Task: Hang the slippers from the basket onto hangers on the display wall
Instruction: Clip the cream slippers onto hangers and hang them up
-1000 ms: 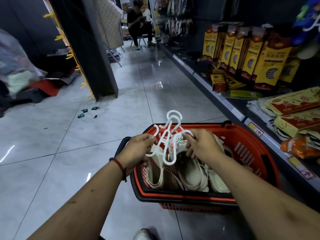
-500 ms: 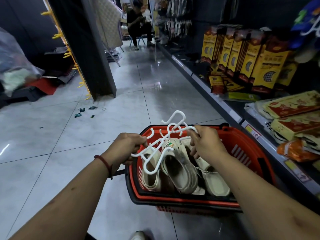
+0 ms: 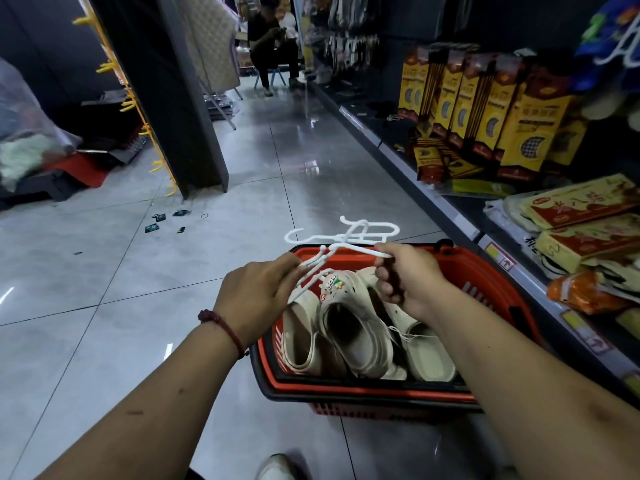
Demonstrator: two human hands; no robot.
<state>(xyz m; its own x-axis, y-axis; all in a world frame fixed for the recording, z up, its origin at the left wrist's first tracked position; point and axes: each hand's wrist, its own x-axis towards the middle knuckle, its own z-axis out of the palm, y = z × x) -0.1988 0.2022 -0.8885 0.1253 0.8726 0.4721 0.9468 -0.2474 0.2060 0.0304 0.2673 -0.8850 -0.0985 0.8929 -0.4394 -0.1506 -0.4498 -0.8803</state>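
Note:
A red basket (image 3: 485, 271) with a black rim sits on the tiled floor and holds several cream slippers (image 3: 356, 334). Above its far-left corner I hold a tangle of white plastic hangers (image 3: 346, 244). My left hand (image 3: 256, 292), with a red cord at the wrist, pinches the lower ends of the hangers. My right hand (image 3: 408, 275) grips a hanger arm at the right. The hooks point away from me, past the basket's far rim.
A low shelf edge (image 3: 460, 223) runs along the right, stocked with yellow boxes (image 3: 485, 112) and flat packets (image 3: 581, 216). A dark pillar with yellow pegs (image 3: 162, 98) stands to the left. A person sits far down the aisle (image 3: 270, 46). Small scraps lie on the floor (image 3: 166, 220).
The hangers have tipped from upright to nearly flat and spread apart. My hands have moved wider apart, the left going left. The view has shifted slightly.

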